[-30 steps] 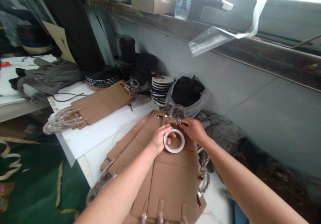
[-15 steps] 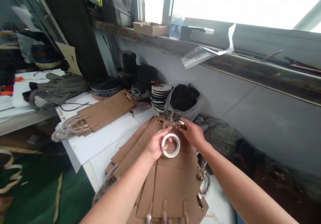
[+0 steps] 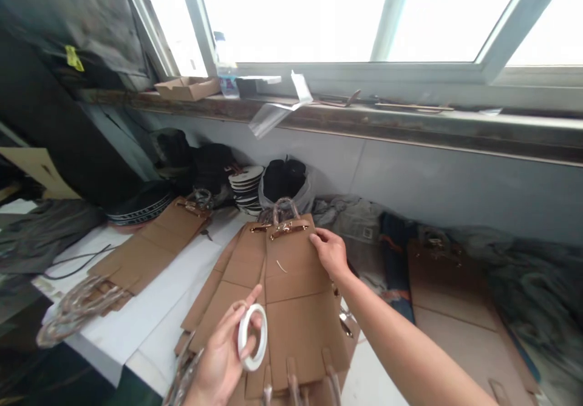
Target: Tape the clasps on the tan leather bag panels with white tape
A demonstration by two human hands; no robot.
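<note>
A roll of white tape (image 3: 243, 339) hangs on the fingers of my left hand (image 3: 223, 348), its index finger stretched out over the brown pieces. My right hand (image 3: 331, 251) pinches the upper right edge of a flat brown handbag panel (image 3: 296, 284). This panel tops a fanned stack and has a gold clasp (image 3: 288, 229) and a wrapped handle (image 3: 291, 206) at its far end. A short thin white strip (image 3: 281, 266) lies on its surface. My right thumb rests on top; the fingertips beneath are hidden.
More brown panels (image 3: 150, 236) lie on the white table (image 3: 150, 309) at left, others (image 3: 450, 297) on the right. Along the wall stand ribbon spools (image 3: 246, 187) and a plastic bag of black rolls (image 3: 286, 181). A bottle (image 3: 226, 72) stands on the sill.
The view has swung right. My right hand has moved from the clasp to the panel's edge. My left hand has drawn back toward me with the tape roll, uncovering the white strip.
</note>
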